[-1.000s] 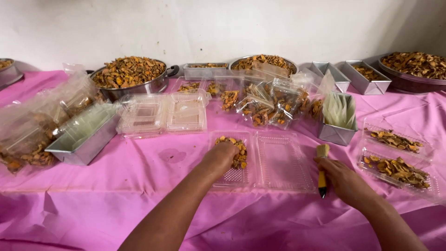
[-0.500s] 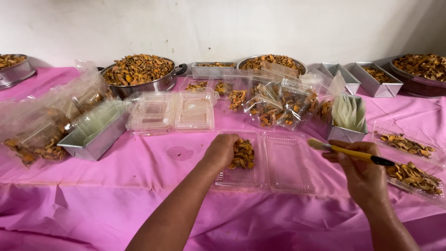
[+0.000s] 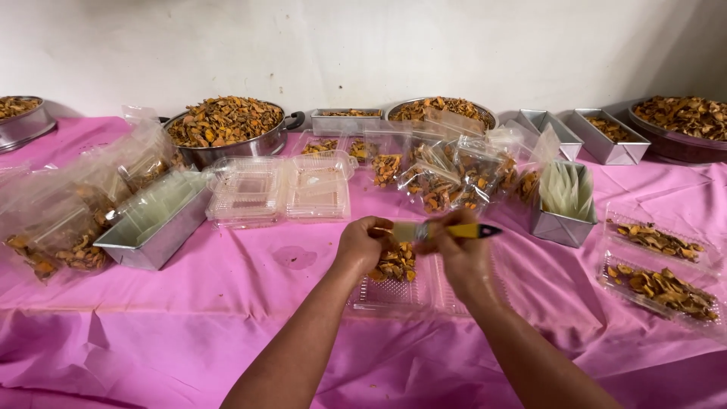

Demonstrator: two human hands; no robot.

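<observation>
Item: open clear clamshell container [image 3: 413,291] on the pink-clothed counter [image 3: 227,303], its left half bearing a heap of dried orange slices [image 3: 395,263]; our left hand [image 3: 363,244] rested on that heap, its grip curled over the slices, though we could not tell whether it pinched any. Our right hand [image 3: 463,254] held a yellow-handled brush [image 3: 447,230] level above the container, grip pressed together on the handle, bristles pointing toward the left hand. Near by: stacked empty clamshells [image 3: 279,189], a steel pot of slices [image 3: 225,125], filled bags [image 3: 447,178].
</observation>
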